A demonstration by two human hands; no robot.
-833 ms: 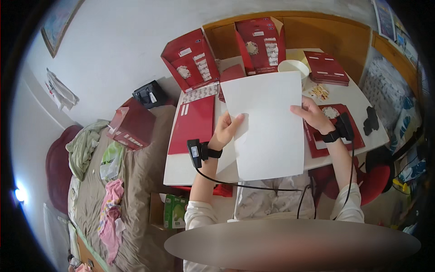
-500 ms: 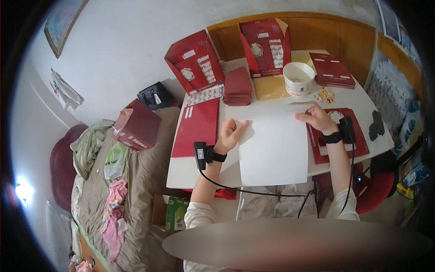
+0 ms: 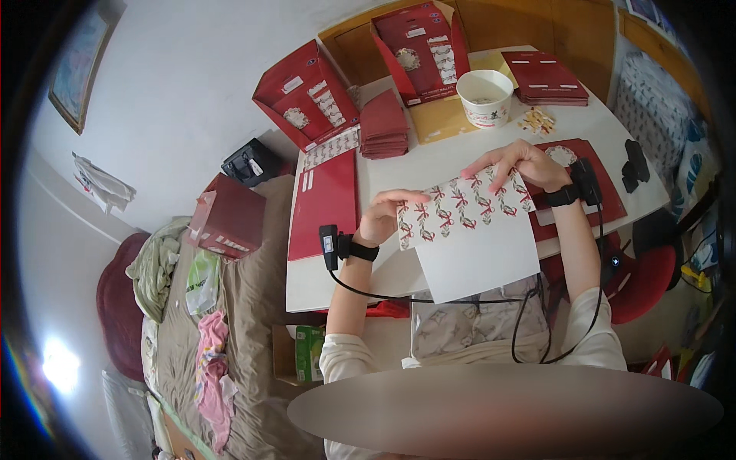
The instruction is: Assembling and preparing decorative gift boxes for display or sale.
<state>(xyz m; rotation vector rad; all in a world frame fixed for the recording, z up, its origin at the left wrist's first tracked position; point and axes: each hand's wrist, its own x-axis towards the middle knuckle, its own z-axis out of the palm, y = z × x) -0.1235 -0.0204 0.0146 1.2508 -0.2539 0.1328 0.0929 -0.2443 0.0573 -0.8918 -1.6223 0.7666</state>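
Note:
Between my hands is a sheet of paper (image 3: 481, 264), plain white on one face. Its far part is folded toward me, so a band of its other face shows, printed with red bows and green sprigs. At the band's left end, my left hand (image 3: 379, 217) grips the paper, index finger stretched along the fold. My right hand (image 3: 529, 165) holds the fold farther right, fingers bent over the printed side. Both thumbs are largely hidden. The sheet's near edge hangs past the table's front edge. Under my right wrist lies a red folder (image 3: 609, 184).
The white table (image 3: 391, 172) bears two red open-topped boxes (image 3: 307, 100), stacked dark red wallets (image 3: 383, 126), a large red folder (image 3: 328, 207), a white paper tub (image 3: 485, 100), small pale sticks (image 3: 537, 120) and another red stack (image 3: 546, 80). A bed (image 3: 261, 307) stands at left.
The sheet's far part has been folded toward me, exposing its printed face. My hands have shifted from its side edges to the fold, and my fingers now extend over it.

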